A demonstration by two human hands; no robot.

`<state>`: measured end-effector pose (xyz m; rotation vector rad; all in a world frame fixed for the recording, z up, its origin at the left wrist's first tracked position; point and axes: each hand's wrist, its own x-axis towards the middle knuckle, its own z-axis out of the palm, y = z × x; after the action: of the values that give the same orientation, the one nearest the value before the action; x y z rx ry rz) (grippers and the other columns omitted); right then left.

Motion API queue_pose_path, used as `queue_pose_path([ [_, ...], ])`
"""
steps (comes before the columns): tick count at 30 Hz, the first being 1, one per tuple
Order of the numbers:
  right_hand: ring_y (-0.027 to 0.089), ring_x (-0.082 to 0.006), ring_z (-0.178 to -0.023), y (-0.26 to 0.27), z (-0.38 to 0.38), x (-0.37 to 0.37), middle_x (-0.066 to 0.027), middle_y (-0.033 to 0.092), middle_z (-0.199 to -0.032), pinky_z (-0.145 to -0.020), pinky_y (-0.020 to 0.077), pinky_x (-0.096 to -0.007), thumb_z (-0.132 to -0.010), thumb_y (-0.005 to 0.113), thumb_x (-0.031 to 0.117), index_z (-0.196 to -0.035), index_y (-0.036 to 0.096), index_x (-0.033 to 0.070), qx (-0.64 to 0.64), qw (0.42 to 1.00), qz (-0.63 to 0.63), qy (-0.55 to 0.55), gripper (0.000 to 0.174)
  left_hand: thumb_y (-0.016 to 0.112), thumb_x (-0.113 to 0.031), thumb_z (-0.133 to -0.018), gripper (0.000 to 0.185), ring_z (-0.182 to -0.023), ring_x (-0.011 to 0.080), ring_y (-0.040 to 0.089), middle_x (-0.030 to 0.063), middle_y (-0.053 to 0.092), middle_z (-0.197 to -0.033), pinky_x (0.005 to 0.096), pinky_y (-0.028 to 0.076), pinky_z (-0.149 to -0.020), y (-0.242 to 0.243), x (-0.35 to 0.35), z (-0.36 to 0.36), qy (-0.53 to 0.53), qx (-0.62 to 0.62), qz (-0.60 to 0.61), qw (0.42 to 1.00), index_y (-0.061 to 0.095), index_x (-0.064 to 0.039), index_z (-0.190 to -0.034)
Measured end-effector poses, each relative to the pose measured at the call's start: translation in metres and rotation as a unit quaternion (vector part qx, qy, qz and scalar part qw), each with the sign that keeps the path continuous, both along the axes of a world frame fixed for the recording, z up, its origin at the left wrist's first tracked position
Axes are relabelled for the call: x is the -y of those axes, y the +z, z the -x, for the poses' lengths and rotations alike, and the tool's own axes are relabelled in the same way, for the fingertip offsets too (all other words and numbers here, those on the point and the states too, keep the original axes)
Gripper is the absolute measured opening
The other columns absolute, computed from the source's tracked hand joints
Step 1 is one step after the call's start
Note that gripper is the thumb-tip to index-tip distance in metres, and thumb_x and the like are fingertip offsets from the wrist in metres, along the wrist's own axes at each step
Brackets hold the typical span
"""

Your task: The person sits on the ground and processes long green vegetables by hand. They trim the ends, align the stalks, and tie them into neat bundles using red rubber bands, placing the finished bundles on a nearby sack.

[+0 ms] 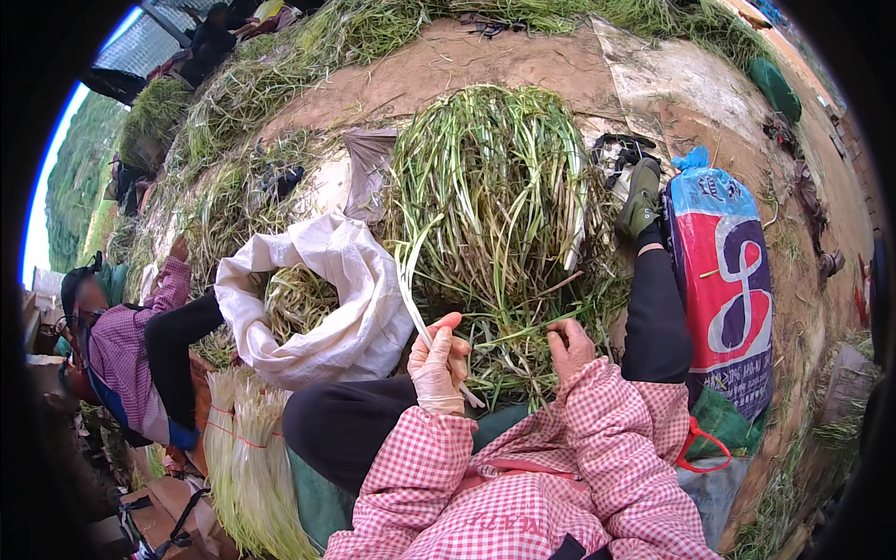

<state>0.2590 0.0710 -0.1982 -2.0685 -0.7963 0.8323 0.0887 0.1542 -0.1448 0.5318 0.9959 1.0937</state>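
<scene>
My left hand (439,364), with a pale glove or wrap over part of it, grips a few long white stalks (413,304) whose green tips point up and away. My right hand (571,350) is at the near edge of a large heap of green leafy stalks (490,189), its thumb and fingertips at the end of a thin green leaf; whether it pinches the leaf is unclear. Loose leaf scraps (504,371) lie between both hands. Left of the heap, an open white woven sack (364,301) with a rolled rim holds withered leaves (297,304).
Bundles of pale stalks (245,448) tied with red bands lie at the lower left. A person (133,343) in a checked top sits at the left. A filled printed sack (724,273) lies beyond my right leg. More greens (336,35) cover the far ground.
</scene>
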Motion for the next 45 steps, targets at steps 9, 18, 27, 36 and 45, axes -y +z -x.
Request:
queue_pose_path([
  [9, 0.053, -0.0213, -0.093, -0.005, 0.014, -0.016, -0.0101, 0.052, -0.104, -0.086, 0.0401, -0.0307, -0.082, 0.056, 0.018, -0.108, 0.053, 0.000, -0.182, 0.953, 0.064, 0.232, 0.031, 0.053, -0.012, -0.087, 0.017, -0.033, 0.0041, 0.037, 0.0064, 0.060, -0.065, 0.0166, 0.026, -0.031, -0.007, -0.003, 0.012, -0.014, -0.021, 0.023, 0.999, 0.059, -0.003, -0.099],
  [18, 0.053, -0.0092, -0.074, 0.025, 0.024, 0.020, -0.0020, 0.056, -0.086, -0.067, 0.0440, -0.0230, -0.080, 0.058, 0.003, -0.099, 0.055, -0.002, -0.343, 0.922, -0.104, 0.146, 0.020, 0.060, -0.008, -0.081, 0.018, -0.039, 0.0035, 0.041, 0.0040, 0.062, -0.075, 0.0156, 0.030, -0.036, -0.003, 0.013, -0.003, -0.120, -0.063, 0.047, 0.990, 0.060, -0.002, -0.098],
  [27, 0.054, -0.0083, -0.065, 0.009, 0.035, 0.027, -0.0028, 0.058, -0.074, -0.059, 0.0434, -0.0218, -0.087, 0.051, 0.011, -0.097, 0.057, 0.000, -0.460, 0.878, -0.117, 0.067, 0.016, 0.064, -0.008, -0.078, 0.008, -0.042, 0.0015, 0.039, -0.0030, 0.056, -0.061, 0.0152, 0.029, -0.038, -0.001, 0.025, -0.010, -0.186, -0.126, 0.050, 0.973, 0.063, -0.004, -0.084],
  [36, 0.054, -0.0178, -0.065, 0.041, 0.003, 0.027, -0.0123, 0.057, -0.092, -0.059, 0.0449, -0.0288, -0.081, 0.055, 0.017, -0.104, 0.055, 0.001, -0.028, 0.994, -0.091, 0.061, 0.028, 0.060, -0.011, -0.083, 0.011, -0.042, 0.0010, 0.040, -0.0050, 0.051, -0.055, 0.0138, 0.029, -0.040, 0.000, 0.019, -0.002, -0.142, -0.080, 0.001, 0.987, 0.062, -0.002, -0.088],
  [45, 0.052, -0.0108, -0.072, 0.029, 0.022, -0.009, -0.0046, 0.058, -0.083, -0.064, 0.0434, -0.0275, -0.085, 0.056, 0.022, -0.106, 0.053, 0.002, -0.237, 0.930, -0.104, 0.260, 0.029, 0.057, -0.012, -0.085, 0.009, -0.041, 0.0030, 0.040, -0.0009, 0.054, -0.061, 0.0145, 0.027, -0.036, -0.005, 0.014, 0.005, -0.146, -0.063, 0.025, 0.987, 0.057, -0.003, -0.087],
])
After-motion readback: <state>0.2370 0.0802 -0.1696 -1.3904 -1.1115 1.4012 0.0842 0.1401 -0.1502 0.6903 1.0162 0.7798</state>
